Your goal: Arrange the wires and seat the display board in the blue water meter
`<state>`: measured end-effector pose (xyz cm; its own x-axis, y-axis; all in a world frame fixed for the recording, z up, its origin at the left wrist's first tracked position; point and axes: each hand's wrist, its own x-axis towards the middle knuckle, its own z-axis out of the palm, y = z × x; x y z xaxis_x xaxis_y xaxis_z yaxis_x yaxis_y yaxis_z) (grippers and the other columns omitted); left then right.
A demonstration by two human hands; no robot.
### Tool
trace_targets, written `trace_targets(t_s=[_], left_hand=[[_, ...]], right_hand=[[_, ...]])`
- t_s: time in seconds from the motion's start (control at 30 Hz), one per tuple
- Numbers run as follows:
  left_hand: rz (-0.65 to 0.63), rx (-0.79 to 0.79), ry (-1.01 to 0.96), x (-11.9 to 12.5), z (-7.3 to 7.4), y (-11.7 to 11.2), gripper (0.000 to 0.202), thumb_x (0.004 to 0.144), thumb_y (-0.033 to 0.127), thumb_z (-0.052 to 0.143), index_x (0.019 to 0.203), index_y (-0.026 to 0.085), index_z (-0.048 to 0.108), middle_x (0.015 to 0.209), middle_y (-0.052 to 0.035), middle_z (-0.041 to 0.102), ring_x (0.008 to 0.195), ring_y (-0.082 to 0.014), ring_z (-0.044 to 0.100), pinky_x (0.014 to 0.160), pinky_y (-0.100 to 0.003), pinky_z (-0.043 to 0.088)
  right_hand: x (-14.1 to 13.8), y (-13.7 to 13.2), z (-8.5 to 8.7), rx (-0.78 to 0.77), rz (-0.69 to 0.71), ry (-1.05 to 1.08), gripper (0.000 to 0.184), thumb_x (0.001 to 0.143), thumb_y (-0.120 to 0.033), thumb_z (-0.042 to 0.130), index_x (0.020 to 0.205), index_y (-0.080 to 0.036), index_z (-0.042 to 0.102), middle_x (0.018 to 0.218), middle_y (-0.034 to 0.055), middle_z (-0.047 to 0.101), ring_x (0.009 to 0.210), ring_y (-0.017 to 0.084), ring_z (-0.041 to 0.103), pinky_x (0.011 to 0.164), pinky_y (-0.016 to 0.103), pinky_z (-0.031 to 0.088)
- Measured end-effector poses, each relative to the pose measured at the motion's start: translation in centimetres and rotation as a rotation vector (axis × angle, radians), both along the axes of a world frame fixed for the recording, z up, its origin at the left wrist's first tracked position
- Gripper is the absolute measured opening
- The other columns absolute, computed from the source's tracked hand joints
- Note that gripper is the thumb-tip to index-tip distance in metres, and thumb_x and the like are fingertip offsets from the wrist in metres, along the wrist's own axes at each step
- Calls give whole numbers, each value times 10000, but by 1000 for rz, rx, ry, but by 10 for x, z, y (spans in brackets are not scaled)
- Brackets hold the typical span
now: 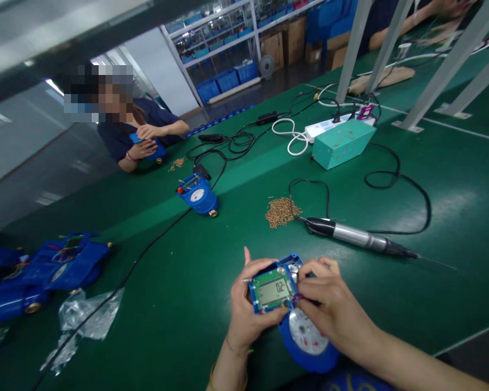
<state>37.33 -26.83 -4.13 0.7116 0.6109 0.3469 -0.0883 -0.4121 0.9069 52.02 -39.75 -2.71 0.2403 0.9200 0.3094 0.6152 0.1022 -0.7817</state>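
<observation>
A blue water meter (pixel 309 361) with a round dial is close in front of me, tilted. Over its open upper housing sits a green circuit board (pixel 264 283) whose small display reads about 0.2. My left hand (pixel 244 309) is closed around the board's left side, thumb along the lower edge and fingers along the top. At the board's right edge my right hand (pixel 324 296) has its fingers pinched together inside the housing. Red wire shows beside those fingertips, but what they grip is hidden.
A pile of small brass screws (pixel 282 212) lies beyond my hands, beside a corded electric screwdriver (pixel 358 238). A green box (pixel 344 144) and a power strip (pixel 326 127) stand behind. More blue meters (pixel 57 266) and a plastic bag (pixel 92 315) lie left. A co-worker (pixel 140 125) sits opposite.
</observation>
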Motion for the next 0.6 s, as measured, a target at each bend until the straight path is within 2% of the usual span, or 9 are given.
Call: trace_targets(t_s=[0.1,0.17,0.23,0.27,0.33,0.4,0.47,0.53,0.6], left_hand=[[-8,-118,34,-3,4,-1,608,658,445,862,1191,249,646,1148,-73,733,1076,-282,697,1252,-589,55],[-14,-252,47,-6,7,-1,615,620,435,884,1154,235,652,1146,-83,731,1082,-287,693,1212,-544,270],[-17,-420,66,-8,13,1,666,575,419,903,1156,229,639,1147,-91,725,1048,-283,701,1030,-433,508],[-15,-496,84,-9,17,2,708,553,411,911,1176,230,626,1142,-89,722,1017,-275,707,919,-371,566],[-7,-571,155,-9,27,5,741,538,393,918,1195,229,618,1109,-81,722,952,-257,714,778,-297,588],[6,-516,259,-8,36,9,689,550,391,915,1161,215,649,1066,-80,727,937,-260,710,814,-326,586],[24,-373,329,-7,41,13,609,554,410,914,1082,203,694,1026,-81,739,943,-281,708,1026,-469,503],[36,-240,326,-7,38,13,598,536,456,916,1041,204,716,994,-74,750,944,-300,711,1215,-603,204],[53,-162,265,-8,29,11,622,524,511,909,1032,207,720,979,-69,755,931,-302,717,1231,-621,-30]], right_hand=[[-1,-1,-3,5,1,48,245,922,-67,540,716,-193,579,748,-22,645,910,214,580,869,428,289],[-3,-1,-5,16,2,81,215,938,-83,553,799,-225,636,788,-29,676,1006,236,575,925,466,262],[-5,1,-6,16,2,96,186,959,-131,574,843,-244,666,804,-25,690,1040,245,565,950,489,243],[-5,2,-5,10,2,100,177,965,-157,588,834,-244,671,800,-21,690,1030,244,565,950,491,243],[-6,4,-4,-4,-1,107,196,958,-176,616,776,-234,662,769,-21,679,982,238,570,934,488,256],[-6,5,-3,-19,2,102,225,943,-157,630,728,-221,642,743,-23,668,938,230,573,909,480,272],[-6,5,-2,-30,2,79,248,936,-144,627,697,-208,625,737,-15,661,901,219,570,881,466,291],[-4,5,-2,-32,-5,62,255,930,-134,615,684,-200,617,735,-1,651,875,212,561,855,452,303],[-3,4,-2,-23,-11,67,254,913,-95,589,682,-197,612,721,1,636,859,208,555,834,444,300]])
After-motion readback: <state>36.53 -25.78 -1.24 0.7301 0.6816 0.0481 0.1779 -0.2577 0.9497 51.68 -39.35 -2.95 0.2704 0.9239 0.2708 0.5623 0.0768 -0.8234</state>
